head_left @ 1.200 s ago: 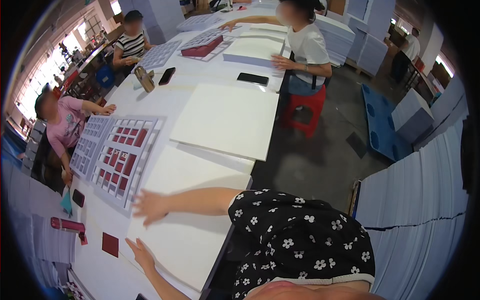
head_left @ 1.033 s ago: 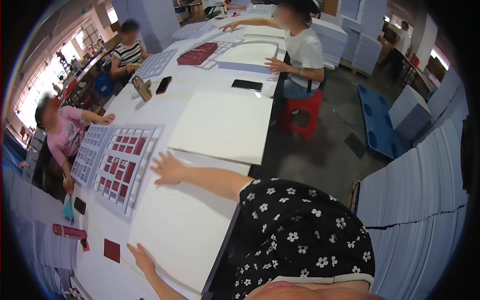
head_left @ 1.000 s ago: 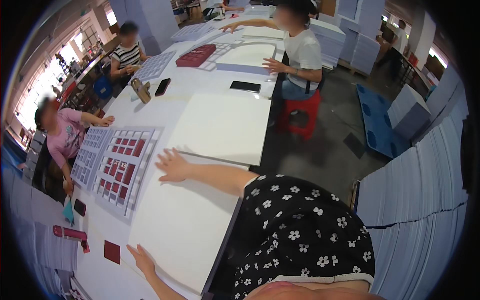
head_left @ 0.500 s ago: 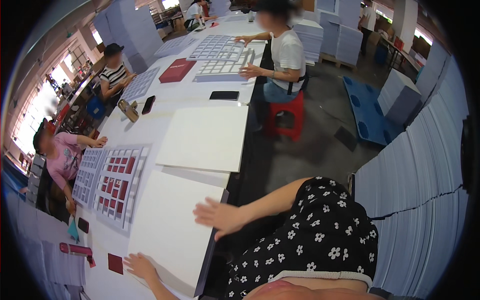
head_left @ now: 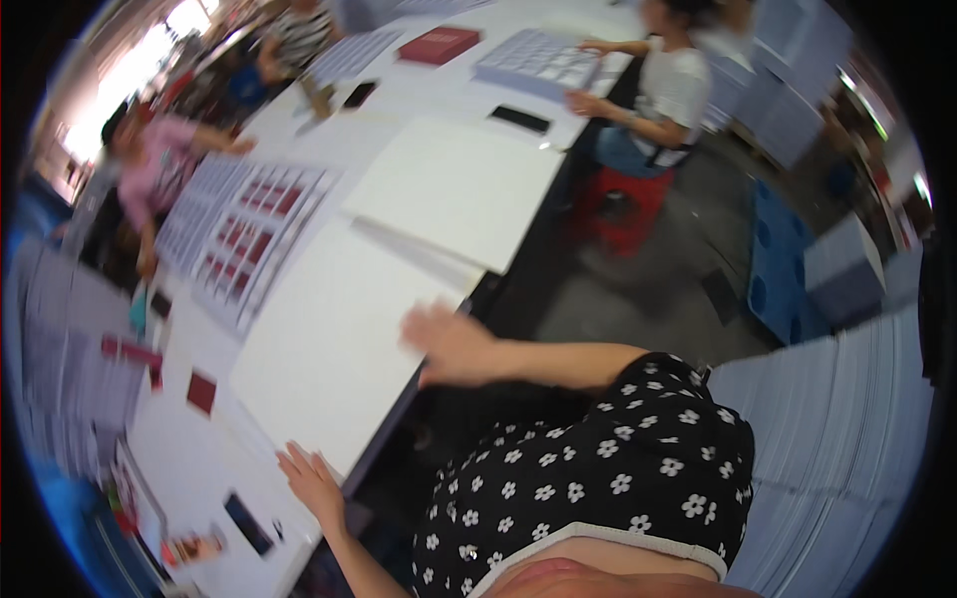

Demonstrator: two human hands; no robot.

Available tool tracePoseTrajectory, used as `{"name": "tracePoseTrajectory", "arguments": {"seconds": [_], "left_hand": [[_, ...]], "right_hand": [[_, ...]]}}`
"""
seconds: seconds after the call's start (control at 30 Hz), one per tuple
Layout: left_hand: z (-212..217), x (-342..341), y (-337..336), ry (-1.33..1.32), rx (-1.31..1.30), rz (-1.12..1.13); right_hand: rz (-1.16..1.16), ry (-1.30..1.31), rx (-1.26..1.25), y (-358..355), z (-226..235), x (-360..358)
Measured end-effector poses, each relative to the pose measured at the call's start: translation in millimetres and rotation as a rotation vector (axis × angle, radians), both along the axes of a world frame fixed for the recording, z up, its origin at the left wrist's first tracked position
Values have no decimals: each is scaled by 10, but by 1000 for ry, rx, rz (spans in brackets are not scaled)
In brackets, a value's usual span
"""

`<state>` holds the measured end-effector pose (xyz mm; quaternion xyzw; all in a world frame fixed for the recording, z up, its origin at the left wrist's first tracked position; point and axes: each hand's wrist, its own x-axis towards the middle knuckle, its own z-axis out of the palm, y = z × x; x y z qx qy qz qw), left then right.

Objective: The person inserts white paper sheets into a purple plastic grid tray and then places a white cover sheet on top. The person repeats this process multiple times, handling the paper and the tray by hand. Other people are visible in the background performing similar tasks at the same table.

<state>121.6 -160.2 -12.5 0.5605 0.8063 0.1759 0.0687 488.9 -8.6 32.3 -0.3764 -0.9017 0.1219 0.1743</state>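
Observation:
A large white board [head_left: 319, 329] with a dark side edge lies on the table in front of me. My right hand [head_left: 451, 344] is over its right edge, fingers stretched out and slightly blurred; I cannot tell whether it touches the surface. At the near corner of that board, my left hand [head_left: 313, 485] is open with fingers apart. Neither hand holds anything. Another white board [head_left: 459, 189] lies just beyond, partly tilted along its near edge. To the left is a white grid frame [head_left: 261, 234] with dark red pieces in several cells.
A small dark red card [head_left: 201, 392], a pink bottle [head_left: 132, 350] and a phone [head_left: 248, 524] lie on the table's left and near side. Co-workers sit along both sides. A red box [head_left: 439, 46] is farther back. Tall sheet stacks [head_left: 827, 429] rise at the right.
The view has swung, so the table's near end with a phone now shows. My left hand is now at the board's near corner, and my right hand stays over its right edge.

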Motion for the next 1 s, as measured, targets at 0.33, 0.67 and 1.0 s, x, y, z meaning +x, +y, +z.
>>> {"name": "tracePoseTrajectory", "arguments": {"seconds": [0.33, 0.67, 1.0], "left_hand": [[130, 345, -502, -1192, 366, 420], [-439, -674, -281, -726, 573, 567], [-428, -505, -194, -645, 571, 615]], "right_hand": [[-488, 481, -526, 338, -427, 459], [-12, 326, 10, 1828, 645, -361], [148, -550, 97, 3663, 472, -2226]]}}
